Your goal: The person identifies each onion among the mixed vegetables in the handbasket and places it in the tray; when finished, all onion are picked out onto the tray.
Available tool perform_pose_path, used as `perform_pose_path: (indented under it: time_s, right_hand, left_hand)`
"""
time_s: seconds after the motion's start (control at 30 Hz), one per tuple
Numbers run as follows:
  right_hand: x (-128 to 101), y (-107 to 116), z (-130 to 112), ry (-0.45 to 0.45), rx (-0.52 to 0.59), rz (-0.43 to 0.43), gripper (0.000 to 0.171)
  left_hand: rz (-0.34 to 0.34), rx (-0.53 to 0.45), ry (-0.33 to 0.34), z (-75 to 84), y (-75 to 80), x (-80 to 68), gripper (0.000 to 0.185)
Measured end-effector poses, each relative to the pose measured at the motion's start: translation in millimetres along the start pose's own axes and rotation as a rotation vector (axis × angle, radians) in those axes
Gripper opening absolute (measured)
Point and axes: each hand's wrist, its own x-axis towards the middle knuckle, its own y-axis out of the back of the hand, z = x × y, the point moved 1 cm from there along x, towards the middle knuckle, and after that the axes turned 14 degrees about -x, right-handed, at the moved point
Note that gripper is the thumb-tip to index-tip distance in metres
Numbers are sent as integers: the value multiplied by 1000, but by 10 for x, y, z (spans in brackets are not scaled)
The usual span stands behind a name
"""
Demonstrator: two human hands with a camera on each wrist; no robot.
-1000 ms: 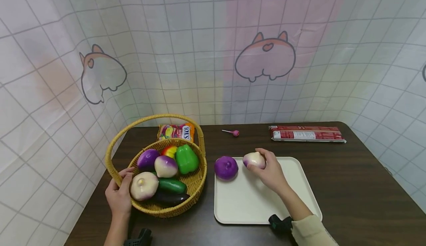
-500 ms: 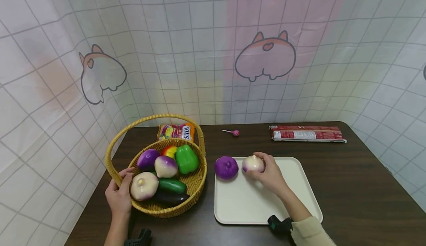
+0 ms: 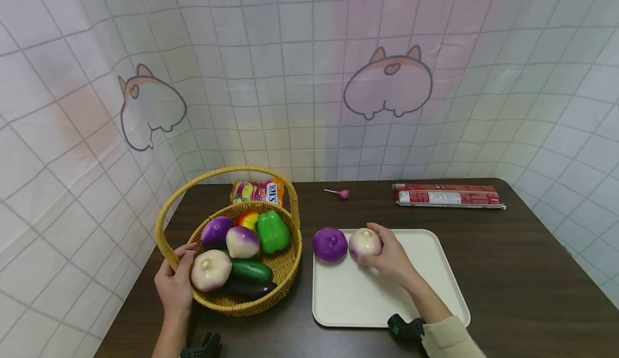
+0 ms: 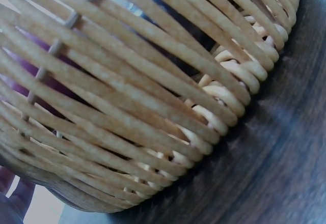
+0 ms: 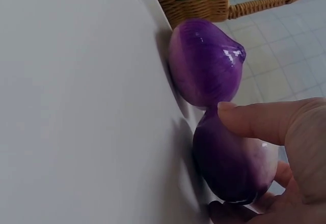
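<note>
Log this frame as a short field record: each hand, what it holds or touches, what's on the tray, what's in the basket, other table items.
left hand: holds the rim of the wicker basket
right hand: grips a white-and-purple turnip on the tray
tray: cream, holds the turnip and a purple onion, the two side by side and touching
basket contents: green pepper, cucumber, pale onion, another turnip, purple onion, dark eggplant
table: dark wood; snack bag, lollipop, red packet at the back
</note>
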Motion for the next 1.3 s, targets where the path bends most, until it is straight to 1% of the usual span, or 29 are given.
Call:
perform_pose_path:
  time_s: [0.3, 0.53, 0.77, 1.1, 1.3]
  right_hand:
    - [-5, 13, -27, -8, -15, -24, 89]
    - [-14, 17, 3, -11, 1, -36, 89]
    - [-10, 33, 17, 2, 28, -22, 87]
    - [-27, 105, 50, 13, 69, -32, 84]
    - [-35, 165, 45, 7, 50, -20, 81]
  left_hand:
    - [1, -4, -24, -15, 4, 17, 23]
    - [6, 1, -18, -20, 11, 9, 23]
    - [9, 14, -12, -24, 11, 10, 22]
    - [11, 21, -6, -5, -4, -1, 22]
    - [10, 16, -4, 17, -6, -10, 22]
